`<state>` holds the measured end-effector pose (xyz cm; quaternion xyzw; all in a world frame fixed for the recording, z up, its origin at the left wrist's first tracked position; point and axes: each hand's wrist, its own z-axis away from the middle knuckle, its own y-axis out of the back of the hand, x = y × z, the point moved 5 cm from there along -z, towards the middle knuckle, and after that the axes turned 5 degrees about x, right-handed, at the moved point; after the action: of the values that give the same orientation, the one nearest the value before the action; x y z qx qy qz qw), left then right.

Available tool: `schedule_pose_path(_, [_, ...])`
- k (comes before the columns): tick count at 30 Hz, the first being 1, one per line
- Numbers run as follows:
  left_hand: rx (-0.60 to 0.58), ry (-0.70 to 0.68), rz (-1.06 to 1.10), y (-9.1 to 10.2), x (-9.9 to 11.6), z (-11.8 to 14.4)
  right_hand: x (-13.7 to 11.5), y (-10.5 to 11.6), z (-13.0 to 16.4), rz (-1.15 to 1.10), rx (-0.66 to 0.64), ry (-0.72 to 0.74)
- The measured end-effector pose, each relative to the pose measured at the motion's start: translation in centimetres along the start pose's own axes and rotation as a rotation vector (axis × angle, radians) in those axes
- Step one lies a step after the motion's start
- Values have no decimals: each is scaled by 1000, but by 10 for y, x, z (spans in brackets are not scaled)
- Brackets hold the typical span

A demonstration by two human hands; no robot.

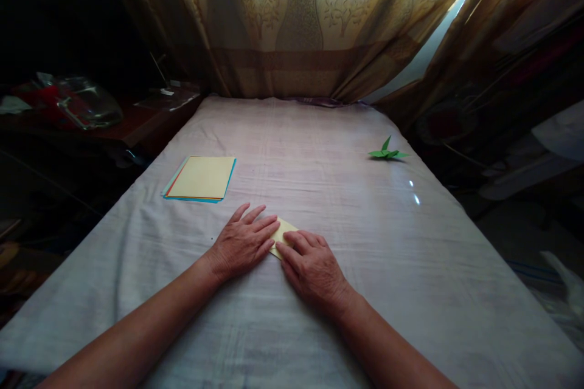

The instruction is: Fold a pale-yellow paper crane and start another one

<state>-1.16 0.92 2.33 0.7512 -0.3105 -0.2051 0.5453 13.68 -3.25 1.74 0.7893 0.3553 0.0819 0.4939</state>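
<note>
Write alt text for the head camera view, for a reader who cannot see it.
Two bare hands, the left hand and the right hand, press flat on a small yellow paper on a cloth-covered table. A stack of coloured paper lies to the left, a green folded paper figure sits far right, and patterned curtains hang behind.

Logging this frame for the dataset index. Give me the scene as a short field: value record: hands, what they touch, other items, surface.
left hand: left hand flat, palm down, fingers on the yellow paper piece
right hand: right hand flat, fingers pressing the same piece
held item: small, folded, mostly covered by both hands
stack: coloured paper stack, yellow on top, far left of the hands
folded figure: green paper figure, far right
surface: pale cloth-covered table
backdrop: patterned curtain
</note>
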Motion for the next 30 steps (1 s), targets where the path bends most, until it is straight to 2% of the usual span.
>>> schedule_pose_path(6, [-32, -4, -2, -2, -5, -1, 0, -1, 0, 17, -17, -2])
schedule_pose_path(16, [-155, 92, -60, -9, -20, -5, 0, -2, 1, 8, -34, -9])
schedule_pose_path(24, [-95, 135, -53, -15, -22, -12, 0, -2, 2, 12, -35, -7])
schedule_pose_path(30, [-56, 123, -58, -8, -15, -10, 0, -2, 2, 25, -30, -6])
